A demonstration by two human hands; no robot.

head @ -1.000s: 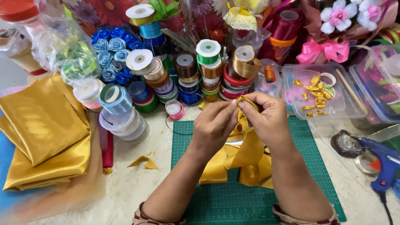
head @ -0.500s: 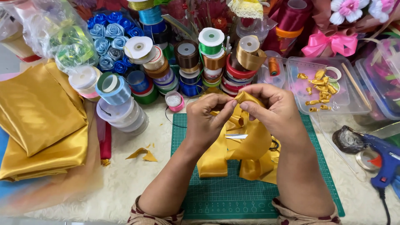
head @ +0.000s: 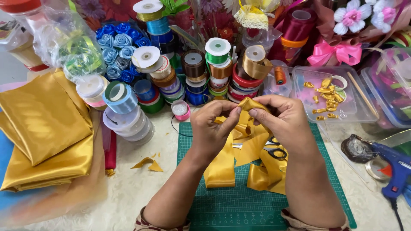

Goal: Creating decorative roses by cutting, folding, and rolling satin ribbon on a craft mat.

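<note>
Gold ribbon (head: 250,105) between both hands' fingertips (head: 239,112)

Gold ribbon on a green gridded mat

The ribbon (head: 252,145) is shiny gold; the mat (head: 257,205) green with pale grid lines; the fabric (head: 43,124) at the table's left edge gold; the glue gun (head: 396,169) blue.

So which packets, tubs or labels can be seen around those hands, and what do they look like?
Clear plastic bag: far left, crinkled, holding green ribbon.
Clear rectangular plastic tray: right of the hands, holding small gold ribbon pieces.
Clear lidded plastic box: far right edge, pink and red ribbons inside.
White round spool labels: on the ribbon rolls behind the green cutting mat.
No signs or screens.
</note>
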